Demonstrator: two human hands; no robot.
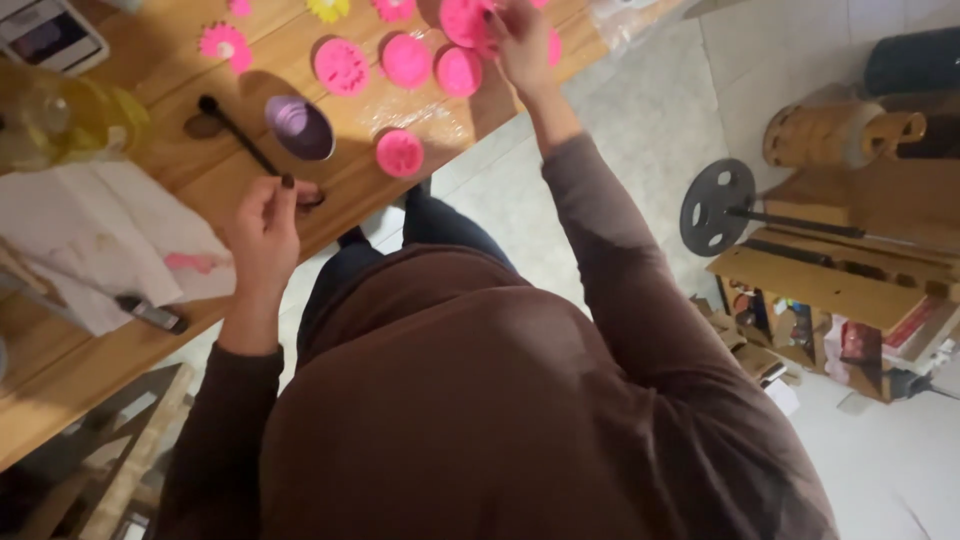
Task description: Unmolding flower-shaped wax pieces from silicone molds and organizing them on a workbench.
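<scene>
The long black spoon [240, 140] lies slantwise on the wooden table [60, 370], its round bowl end resting on the boards and its handle end pinched between the fingertips of the left hand [265, 235]; the very tip of the handle is hidden behind those fingers. Just beside the handle stands a small purple cup [300, 128], tilted in the view, its contents hard to make out. The right hand [522, 45] reaches across the table edge and grips a round pink mould [465, 20], which is partly cut off by the top of the frame, so its full shape cannot be told. More pink round moulds [400, 152] lie flat nearby, apart from both hands, each soft-looking with a patterned face. To the left, crumpled white paper [110, 240] with a pink stain covers part of the table, and a yellowish glass jar [60, 120] stands behind it, blurred.
</scene>
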